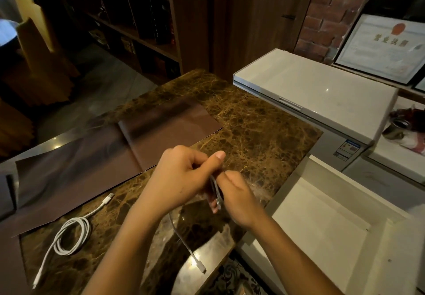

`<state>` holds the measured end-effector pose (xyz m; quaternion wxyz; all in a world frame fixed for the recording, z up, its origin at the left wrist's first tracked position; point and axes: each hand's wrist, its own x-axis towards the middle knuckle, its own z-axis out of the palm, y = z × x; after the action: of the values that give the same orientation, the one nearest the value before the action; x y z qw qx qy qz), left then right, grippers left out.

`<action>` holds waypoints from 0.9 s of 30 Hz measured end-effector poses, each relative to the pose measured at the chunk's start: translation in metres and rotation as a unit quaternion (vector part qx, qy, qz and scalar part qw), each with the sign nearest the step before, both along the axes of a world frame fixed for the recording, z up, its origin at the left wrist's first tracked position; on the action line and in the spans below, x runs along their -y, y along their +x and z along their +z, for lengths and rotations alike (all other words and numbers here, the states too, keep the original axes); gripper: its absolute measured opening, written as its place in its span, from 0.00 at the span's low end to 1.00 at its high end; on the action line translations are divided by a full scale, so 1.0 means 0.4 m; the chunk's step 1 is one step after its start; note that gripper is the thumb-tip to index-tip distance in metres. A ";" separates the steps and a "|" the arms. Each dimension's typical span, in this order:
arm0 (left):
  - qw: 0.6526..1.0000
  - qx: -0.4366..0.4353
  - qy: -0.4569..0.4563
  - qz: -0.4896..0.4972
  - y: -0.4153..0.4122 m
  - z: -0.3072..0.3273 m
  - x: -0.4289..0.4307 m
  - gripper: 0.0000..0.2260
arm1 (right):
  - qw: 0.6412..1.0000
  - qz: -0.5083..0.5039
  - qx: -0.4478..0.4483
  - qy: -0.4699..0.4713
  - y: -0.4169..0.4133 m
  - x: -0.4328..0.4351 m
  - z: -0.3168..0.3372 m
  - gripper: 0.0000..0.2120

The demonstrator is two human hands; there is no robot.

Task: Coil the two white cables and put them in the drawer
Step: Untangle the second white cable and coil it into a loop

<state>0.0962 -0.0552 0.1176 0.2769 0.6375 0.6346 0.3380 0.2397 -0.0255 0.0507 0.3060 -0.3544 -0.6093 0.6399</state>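
Note:
One white cable [71, 236] lies loosely coiled on the brown marble counter [259, 131] at the lower left, its two plug ends trailing out. Both hands hold the second white cable [184, 243] above the counter's middle. My left hand [181, 177] grips its loops from the left, thumb up. My right hand [236, 197] pinches the same small coil from the right. The cable's free end hangs down and its plug rests near the counter's front edge. The open white drawer [322, 223] lies to the right, below counter level.
A dark brown open folder [128, 145] covers the counter's left and back. A white chest freezer [317, 88] stands behind the drawer. A framed certificate [381, 48] leans on the brick wall. Shelving fills the back left.

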 end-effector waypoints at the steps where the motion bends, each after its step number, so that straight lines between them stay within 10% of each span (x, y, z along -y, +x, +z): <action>1: 1.000 0.003 0.001 -0.010 -0.003 0.002 -0.011 0.24 | 1.000 -0.005 -0.019 -0.017 -0.004 0.014 0.001 0.22; 27: 0.986 0.137 0.066 -0.065 0.006 -0.074 -0.095 0.30 | 0.990 0.023 -0.101 -0.096 0.024 0.077 0.028 0.18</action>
<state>0.0987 -0.0173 0.0880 0.3403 0.6421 0.5238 0.4445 0.2493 -0.0562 0.0618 0.3160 -0.3015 -0.5193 0.7346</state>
